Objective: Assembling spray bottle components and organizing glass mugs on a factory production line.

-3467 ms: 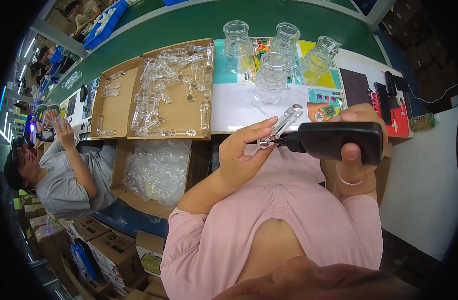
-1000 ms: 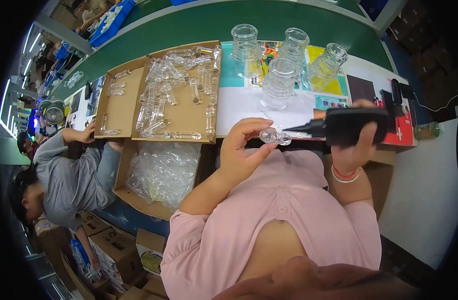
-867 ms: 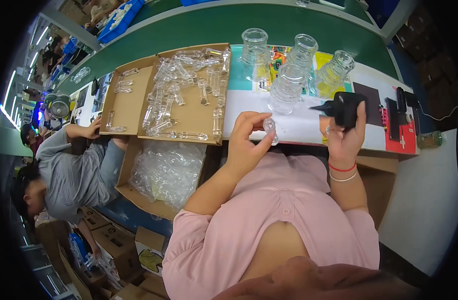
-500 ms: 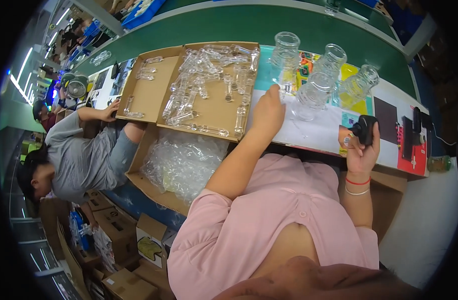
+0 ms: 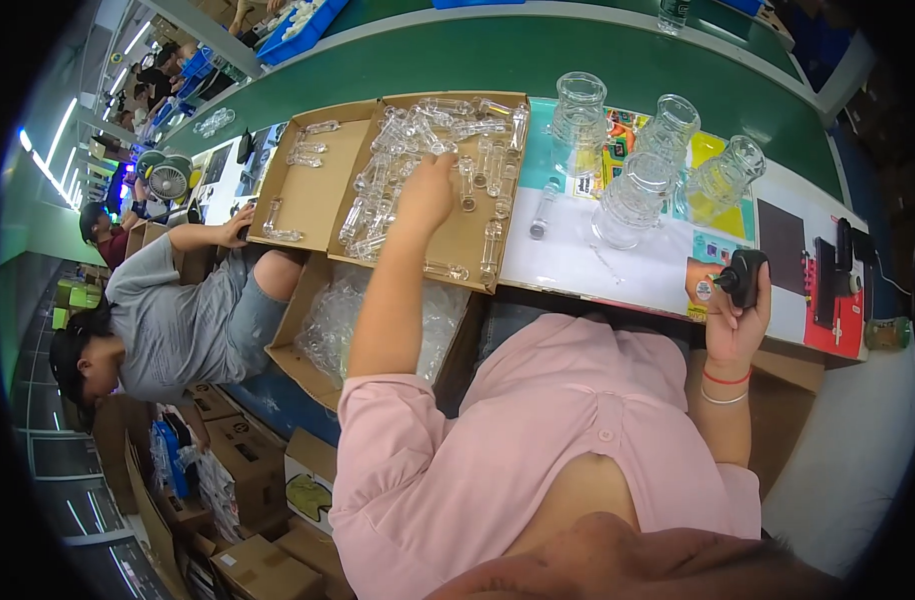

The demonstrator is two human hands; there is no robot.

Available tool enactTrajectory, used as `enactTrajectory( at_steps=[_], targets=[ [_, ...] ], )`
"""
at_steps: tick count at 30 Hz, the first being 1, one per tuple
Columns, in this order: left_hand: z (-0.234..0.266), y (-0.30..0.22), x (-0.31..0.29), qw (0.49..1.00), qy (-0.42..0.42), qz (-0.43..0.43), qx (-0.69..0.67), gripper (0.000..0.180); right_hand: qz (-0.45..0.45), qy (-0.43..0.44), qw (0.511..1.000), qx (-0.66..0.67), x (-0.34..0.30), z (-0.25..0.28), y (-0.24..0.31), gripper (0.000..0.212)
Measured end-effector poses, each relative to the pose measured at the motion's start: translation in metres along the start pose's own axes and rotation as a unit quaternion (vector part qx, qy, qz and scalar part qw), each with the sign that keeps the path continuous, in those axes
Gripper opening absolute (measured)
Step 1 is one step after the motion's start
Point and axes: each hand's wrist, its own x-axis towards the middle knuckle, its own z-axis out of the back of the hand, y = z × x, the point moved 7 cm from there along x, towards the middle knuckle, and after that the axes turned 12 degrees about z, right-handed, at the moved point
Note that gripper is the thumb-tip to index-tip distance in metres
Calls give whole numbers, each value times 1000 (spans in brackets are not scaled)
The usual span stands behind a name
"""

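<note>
My left hand (image 5: 426, 200) reaches over a shallow cardboard tray (image 5: 310, 205), with its fingertips down among many small clear glass tubes (image 5: 378, 205). Whether it grips one is hidden by the back of the hand. In my right hand (image 5: 735, 335), at the right of the table, is a black handheld tool with a narrow nozzle (image 5: 746, 278); the nozzle points left. Between the hands several clear glass vessels (image 5: 633, 200) with ringed, bulging walls stand in a group. A single glass tube (image 5: 546, 210) is on the white table covering beside them.
Below the tray, an open carton (image 5: 313, 375) holds crumpled clear plastic. At far left a person in a grey shirt (image 5: 183, 300) rests a hand at the tray's edge. Black items (image 5: 826, 285) lie on a red sheet at the right. A green surface (image 5: 448, 70) runs behind.
My left hand has moved left from beside the glass vessels to the tray. A glass tube now shows where it was. My right hand stays nearly in place with the black tool.
</note>
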Motion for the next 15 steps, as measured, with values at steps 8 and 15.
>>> enactTrajectory(
  at_steps=[8, 15],
  targets=[
    [-16, -24, 15, 948, 21, -279, 151, 32, 2, -42, 999, -22, -9, 2, 8, 22],
    [44, -1, -39, 973, 50, -192, 115, 27, 4, -38, 999, -19, -9, 0, 14, 22]
  ],
)
